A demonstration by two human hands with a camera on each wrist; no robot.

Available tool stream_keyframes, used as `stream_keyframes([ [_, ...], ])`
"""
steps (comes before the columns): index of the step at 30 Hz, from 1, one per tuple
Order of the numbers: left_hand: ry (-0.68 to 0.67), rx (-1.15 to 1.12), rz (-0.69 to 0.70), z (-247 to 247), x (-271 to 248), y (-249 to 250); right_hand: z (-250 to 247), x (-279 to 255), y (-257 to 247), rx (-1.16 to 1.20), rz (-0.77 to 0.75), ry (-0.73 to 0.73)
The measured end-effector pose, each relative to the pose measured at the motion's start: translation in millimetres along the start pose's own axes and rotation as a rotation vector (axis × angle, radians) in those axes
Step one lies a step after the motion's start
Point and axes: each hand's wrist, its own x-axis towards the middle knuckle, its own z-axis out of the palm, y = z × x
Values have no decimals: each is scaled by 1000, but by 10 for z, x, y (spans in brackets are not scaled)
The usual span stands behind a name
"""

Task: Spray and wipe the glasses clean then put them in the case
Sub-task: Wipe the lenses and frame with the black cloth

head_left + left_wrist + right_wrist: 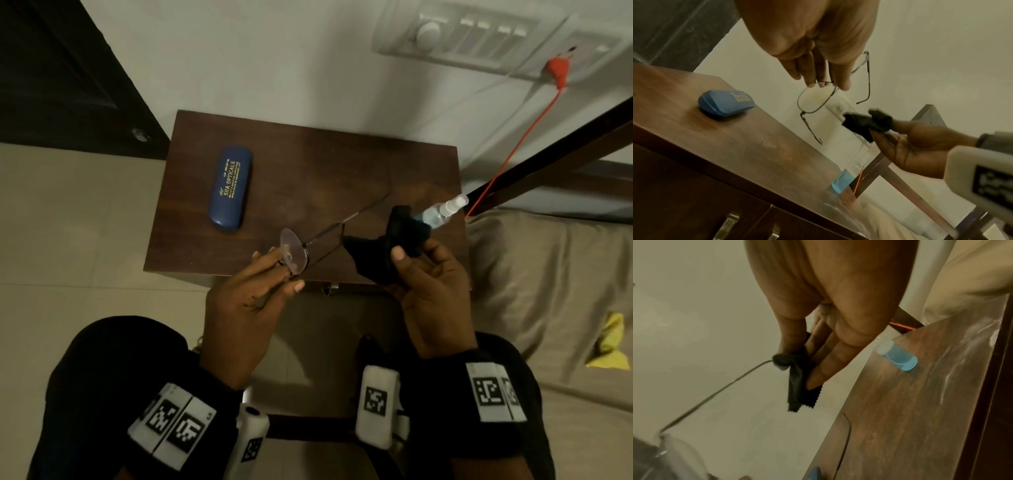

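Note:
My left hand [274, 270] pinches the thin-rimmed glasses [294, 255] by the frame near the bridge and holds them above the front edge of the wooden nightstand [308, 164]; their temple arms stand unfolded and point away. In the left wrist view the fingers [842, 81] pinch the glasses [816, 99] at the top of one lens. My right hand [411, 253] grips a black cleaning cloth [380, 250] just right of the glasses; its thumb presses the cloth [797, 382]. The blue case [231, 186] lies closed on the nightstand's left. A small spray bottle [440, 214] of blue liquid lies on its side near the right edge.
A bed with beige bedding [548, 274] lies to the right, with a yellow cloth [609, 342] on it. An orange cable [513, 147] runs from a wall socket [558, 72] down past the nightstand. A dark door [68, 75] stands at the left. Drawer handles [727, 225] sit below the top.

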Motion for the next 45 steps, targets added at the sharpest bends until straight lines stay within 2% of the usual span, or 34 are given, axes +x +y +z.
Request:
stream_keyframes([
  [4,-1,28,0,56,-7,-43,275,-111,8,78,-10,-208],
  [8,-28,72,50,69,-14,-70,483,-160,32,108,19,-284],
  [11,-74,105,40,74,-32,-145,582,-164,71,110,27,-243],
  [19,-90,369,161,112,-83,-273,640,-76,108,86,116,-83],
  [25,-116,214,87,133,-98,-267,524,6,-7,158,166,83],
  [30,-90,97,39,135,-89,-219,395,93,-167,211,137,168],
  [32,-92,79,40,158,-80,-198,434,48,-138,207,142,143],
  [36,-73,101,41,161,-73,-234,593,-129,20,159,184,-22],
  [38,-64,119,40,153,-73,-254,619,-146,61,152,179,-34],
  [41,-81,116,62,154,-99,-249,578,-65,-3,158,148,57],
  [45,-101,46,21,156,-113,-251,420,85,-187,210,79,193],
])
